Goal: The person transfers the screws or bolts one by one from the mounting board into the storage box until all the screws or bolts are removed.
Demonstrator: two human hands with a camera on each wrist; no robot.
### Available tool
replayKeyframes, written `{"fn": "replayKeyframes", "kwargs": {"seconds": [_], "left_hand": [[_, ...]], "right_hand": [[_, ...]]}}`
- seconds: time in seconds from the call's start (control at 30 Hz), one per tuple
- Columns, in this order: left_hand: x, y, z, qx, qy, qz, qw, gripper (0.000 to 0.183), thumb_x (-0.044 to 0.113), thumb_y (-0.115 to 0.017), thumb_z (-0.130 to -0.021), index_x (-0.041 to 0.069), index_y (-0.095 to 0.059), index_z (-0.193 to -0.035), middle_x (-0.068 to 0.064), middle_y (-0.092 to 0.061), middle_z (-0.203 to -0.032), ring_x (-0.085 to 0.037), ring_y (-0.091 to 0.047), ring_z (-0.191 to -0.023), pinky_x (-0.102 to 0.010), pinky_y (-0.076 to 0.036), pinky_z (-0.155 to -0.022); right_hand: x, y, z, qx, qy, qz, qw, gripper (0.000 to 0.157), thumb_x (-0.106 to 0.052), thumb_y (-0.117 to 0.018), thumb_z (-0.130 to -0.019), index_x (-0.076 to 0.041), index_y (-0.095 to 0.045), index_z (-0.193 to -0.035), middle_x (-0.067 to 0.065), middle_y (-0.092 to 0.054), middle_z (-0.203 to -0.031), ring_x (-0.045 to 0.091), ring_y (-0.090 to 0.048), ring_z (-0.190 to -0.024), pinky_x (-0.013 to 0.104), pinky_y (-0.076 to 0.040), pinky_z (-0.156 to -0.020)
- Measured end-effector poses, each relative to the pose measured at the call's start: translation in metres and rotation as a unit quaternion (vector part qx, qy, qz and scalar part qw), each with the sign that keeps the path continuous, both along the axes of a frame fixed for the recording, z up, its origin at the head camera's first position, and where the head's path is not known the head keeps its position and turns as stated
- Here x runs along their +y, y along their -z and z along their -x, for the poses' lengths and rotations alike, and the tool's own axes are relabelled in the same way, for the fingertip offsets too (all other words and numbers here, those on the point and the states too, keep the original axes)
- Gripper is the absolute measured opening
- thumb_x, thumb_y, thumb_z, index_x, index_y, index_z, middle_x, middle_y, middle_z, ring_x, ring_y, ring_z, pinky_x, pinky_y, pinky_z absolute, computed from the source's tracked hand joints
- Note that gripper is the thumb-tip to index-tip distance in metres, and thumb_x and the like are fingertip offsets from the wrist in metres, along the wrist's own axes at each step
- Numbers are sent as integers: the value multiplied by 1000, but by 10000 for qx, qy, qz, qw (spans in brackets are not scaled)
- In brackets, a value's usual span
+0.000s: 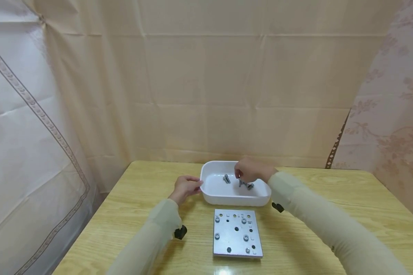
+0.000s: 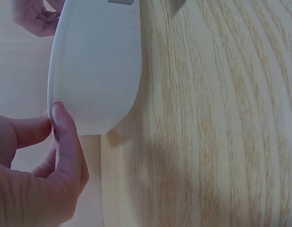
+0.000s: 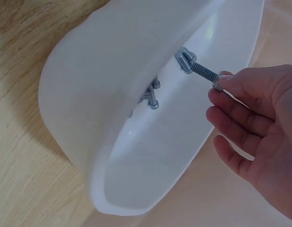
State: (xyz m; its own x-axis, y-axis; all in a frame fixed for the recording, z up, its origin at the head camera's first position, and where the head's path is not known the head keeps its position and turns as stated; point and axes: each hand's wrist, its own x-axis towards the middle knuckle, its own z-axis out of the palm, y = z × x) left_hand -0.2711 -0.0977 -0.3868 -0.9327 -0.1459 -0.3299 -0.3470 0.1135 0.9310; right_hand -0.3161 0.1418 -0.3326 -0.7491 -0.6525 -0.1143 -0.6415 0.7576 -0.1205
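A white plastic tray (image 1: pixel 235 200) stands on the wooden table. My left hand (image 1: pixel 185 188) pinches its left rim between thumb and index finger, as the left wrist view (image 2: pixel 96 71) of the tray's wall also shows. Over the inside of the tray, my right hand (image 1: pixel 252 170) holds a bolt (image 3: pixel 205 73) by its head between thumb and index finger, threaded shank pointing away from the hand. Several loose bolts (image 1: pixel 226 179) lie on the tray floor. Others (image 3: pixel 151 97) are partly hidden behind the tray's wall in the right wrist view.
In front of the tray lies a flat metal plate (image 1: pixel 227 241) with several holes and socket-head screws set in it. The wooden table (image 1: pixel 151 179) reaches out on both sides. A beige cloth (image 1: pixel 206 95) hangs behind its back edge.
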Motion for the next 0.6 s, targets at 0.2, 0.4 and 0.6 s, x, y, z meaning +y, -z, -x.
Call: {"fn": "replayKeyframes", "kwargs": {"seconds": [0.2, 0.4, 0.6], "left_hand": [[0, 2, 1, 50, 11, -4, 10000, 28, 6, -70, -86, -8, -64, -109, -17, -65, -95, -13, -63, -62, -31, -63, -75], [0, 2, 0, 12, 35, 36, 10000, 29, 7, -70, -87, -7, -63, -111, -22, -65, -105, -15, -65, -68, -32, -62, -78], [0, 3, 2, 54, -23, -97, 9999, 28, 5, -70, -86, -7, -64, -110, -16, -66, -95, -13, -64, -63, -28, -63, -71]], "right_hand": [[0, 2, 0, -31, -60, 89, 9999, 15, 2, -62, -83, -4, -71, -93, 4, -64, -80, 13, -53, -73, 22, -48, -65], [6, 2, -3, 42, -177, 189, 9997, 16, 1, -60, -85, -4, -69, -98, 4, -65, -84, 12, -54, -75, 22, -50, -66], [10, 2, -21, 242, -415, 299, 9984, 11, -4, -64, -86, -7, -69, -96, 0, -65, -83, 11, -55, -74, 23, -50, -66]]}}
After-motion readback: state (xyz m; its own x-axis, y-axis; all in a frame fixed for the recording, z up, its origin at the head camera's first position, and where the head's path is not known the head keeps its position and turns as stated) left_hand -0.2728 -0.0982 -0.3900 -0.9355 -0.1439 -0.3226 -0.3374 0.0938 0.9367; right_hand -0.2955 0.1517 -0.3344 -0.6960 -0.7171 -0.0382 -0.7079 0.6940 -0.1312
